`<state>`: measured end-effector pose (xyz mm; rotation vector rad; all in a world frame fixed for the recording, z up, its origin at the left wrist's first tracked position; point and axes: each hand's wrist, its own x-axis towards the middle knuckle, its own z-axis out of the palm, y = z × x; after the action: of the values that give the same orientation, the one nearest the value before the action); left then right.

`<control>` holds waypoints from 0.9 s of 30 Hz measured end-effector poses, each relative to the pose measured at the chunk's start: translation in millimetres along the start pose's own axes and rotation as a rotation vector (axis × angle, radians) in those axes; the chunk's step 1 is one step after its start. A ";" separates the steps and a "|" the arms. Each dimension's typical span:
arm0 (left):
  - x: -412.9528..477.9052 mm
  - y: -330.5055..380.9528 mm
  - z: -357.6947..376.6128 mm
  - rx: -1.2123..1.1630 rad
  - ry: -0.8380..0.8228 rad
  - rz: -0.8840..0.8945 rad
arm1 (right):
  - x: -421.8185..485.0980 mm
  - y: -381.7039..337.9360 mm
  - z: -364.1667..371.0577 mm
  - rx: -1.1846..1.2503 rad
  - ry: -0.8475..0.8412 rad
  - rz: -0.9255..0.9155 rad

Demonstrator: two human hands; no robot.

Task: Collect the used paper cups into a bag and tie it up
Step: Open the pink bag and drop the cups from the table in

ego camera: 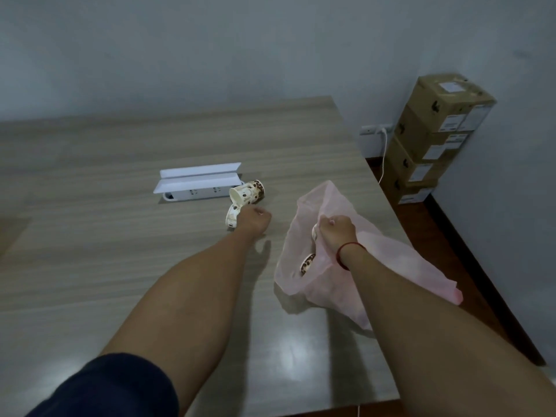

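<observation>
Two brown-patterned paper cups lie on their sides on the wooden table point(120, 236): one point(248, 192) beside the white box, the other point(232, 217) just below it. My left hand point(254, 219) is over the lower cup with fingers curled on it. A thin pink plastic bag point(304, 260) lies open to the right; a cup point(307, 263) shows through it. My right hand point(337, 233) grips the bag's upper edge and holds the mouth up. A red string is around that wrist.
A white open box point(198, 183) lies at mid-table behind the cups. Stacked cardboard boxes point(433, 136) stand on the floor past the table's right edge, next to a wall socket point(376, 129) with a white cable.
</observation>
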<state>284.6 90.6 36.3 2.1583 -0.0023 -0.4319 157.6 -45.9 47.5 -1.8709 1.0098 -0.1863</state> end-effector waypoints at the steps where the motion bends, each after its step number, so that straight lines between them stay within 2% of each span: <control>1: 8.9 1.5 -5.0 0.030 0.026 0.004 | 5.6 -1.7 3.5 -0.009 0.004 0.005; 5: 45.9 1.2 -17.9 0.247 0.086 -0.081 | 24.9 -8.4 15.5 -0.029 0.019 0.027; 14: 82.9 -20.9 -6.4 0.256 0.055 -0.228 | 49.3 2.6 39.0 -0.069 -0.017 0.119; 22: 73.9 -22.2 -9.2 0.158 0.047 -0.185 | 44.9 2.2 38.1 -0.050 0.006 0.100; 27: 40.8 7.1 -3.4 0.056 0.028 -0.032 | 27.8 -1.4 20.7 -0.021 0.040 0.094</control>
<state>325.1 82.6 31.3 2.2219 0.0358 -0.4247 187.0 -51.4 30.0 -1.8406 1.1286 -0.1592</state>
